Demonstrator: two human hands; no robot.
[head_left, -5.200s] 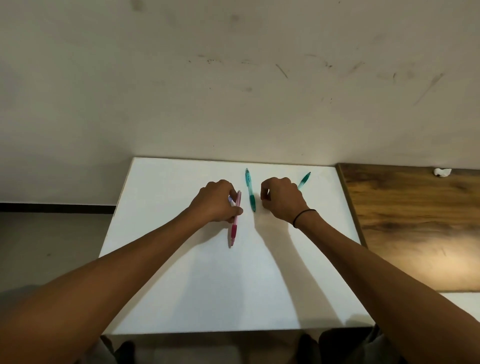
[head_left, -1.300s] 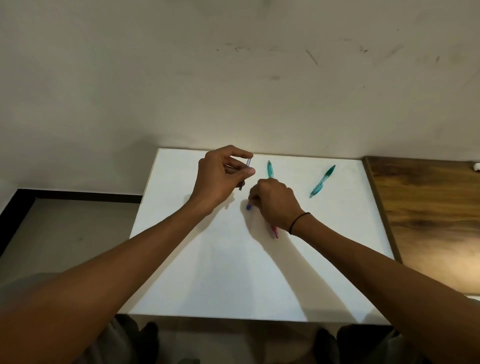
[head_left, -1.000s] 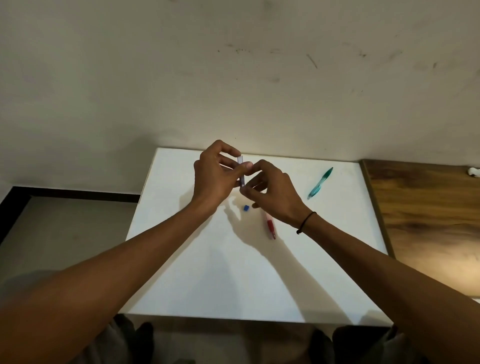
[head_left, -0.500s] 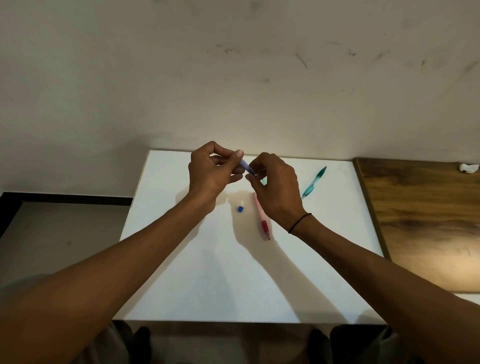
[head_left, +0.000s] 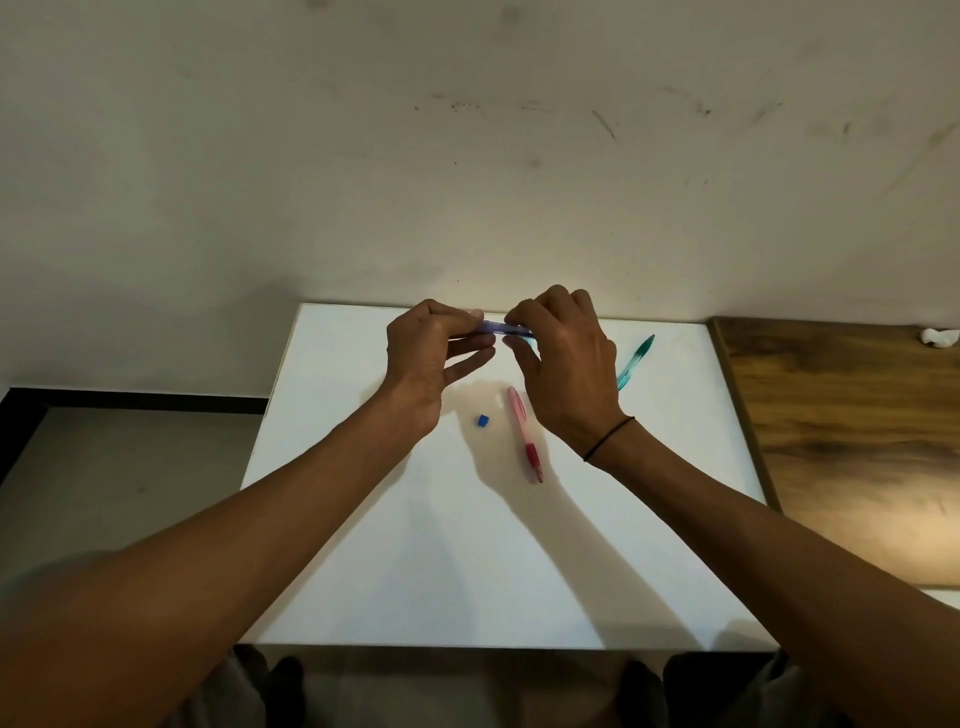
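Two hands are raised over the far part of a white surface (head_left: 363, 545), sharing one blue pen (head_left: 501, 328) between them. The left hand (head_left: 434, 358) pinches the pen's left end between thumb and curled fingers, with its lower fingers stretched loosely rightward. The pen lies nearly level in the air, clear of the surface. The right hand (head_left: 566, 369) grips the pen's right end with curled fingertips, and a thin black band (head_left: 608, 439) circles its wrist. Below the gap between the hands a small blue piece (head_left: 483, 421) lies on the surface. Just right of it lies a pink pen (head_left: 523, 431), red end nearer the person. Further right a teal pen (head_left: 635, 361) lies slanted, partly hidden behind the right hand. A wooden surface (head_left: 841, 441) adjoins on the right, with a small white object (head_left: 939, 336) at its far edge.
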